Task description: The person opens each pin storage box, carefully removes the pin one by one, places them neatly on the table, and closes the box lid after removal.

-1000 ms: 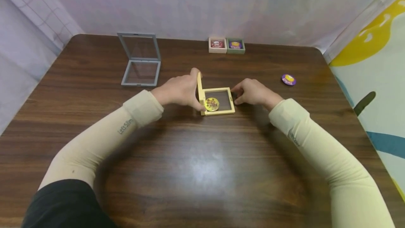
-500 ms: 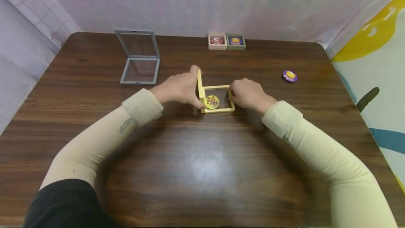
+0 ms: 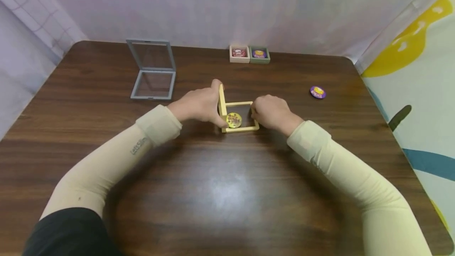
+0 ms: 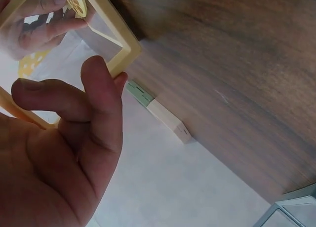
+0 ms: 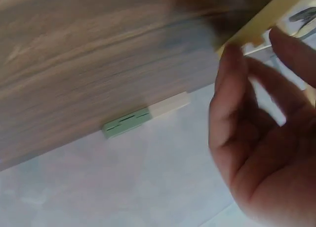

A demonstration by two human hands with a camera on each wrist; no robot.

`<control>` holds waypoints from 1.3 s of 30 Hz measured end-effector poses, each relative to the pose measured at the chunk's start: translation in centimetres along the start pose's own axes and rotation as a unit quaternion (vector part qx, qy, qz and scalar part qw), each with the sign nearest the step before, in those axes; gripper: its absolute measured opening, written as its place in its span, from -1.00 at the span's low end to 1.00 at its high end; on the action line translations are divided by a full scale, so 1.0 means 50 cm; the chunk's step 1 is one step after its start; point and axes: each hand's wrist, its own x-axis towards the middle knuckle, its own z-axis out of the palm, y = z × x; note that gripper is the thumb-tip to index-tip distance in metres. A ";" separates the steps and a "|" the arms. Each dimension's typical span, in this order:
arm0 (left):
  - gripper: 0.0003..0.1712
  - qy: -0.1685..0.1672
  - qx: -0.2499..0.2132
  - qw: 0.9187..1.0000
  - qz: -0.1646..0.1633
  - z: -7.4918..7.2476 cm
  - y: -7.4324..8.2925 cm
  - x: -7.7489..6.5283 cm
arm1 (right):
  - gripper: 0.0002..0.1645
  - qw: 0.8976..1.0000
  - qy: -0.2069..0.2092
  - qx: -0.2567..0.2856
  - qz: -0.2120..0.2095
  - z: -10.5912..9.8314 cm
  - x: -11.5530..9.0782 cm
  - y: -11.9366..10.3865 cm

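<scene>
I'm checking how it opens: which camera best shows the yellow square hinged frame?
The head view: both halves of the yellow square hinged frame appear together, one raised. The left wrist view crops it; the right wrist view has only a piece, upper right.

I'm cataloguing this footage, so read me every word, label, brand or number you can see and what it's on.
"Let's Slim": left sleeve.
Right sleeve: dark marking, unreadable.
Loose purple badge: print too small to read.
Boxed red badge and boxed purple badge: too small to read.
Yellow badge: nothing readable.
</scene>
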 end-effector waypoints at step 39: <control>0.19 -0.005 0.000 1.000 -0.005 -0.002 0.009 0.002 | -0.11 0.991 -0.014 0.100 -0.087 -0.030 0.008 -0.022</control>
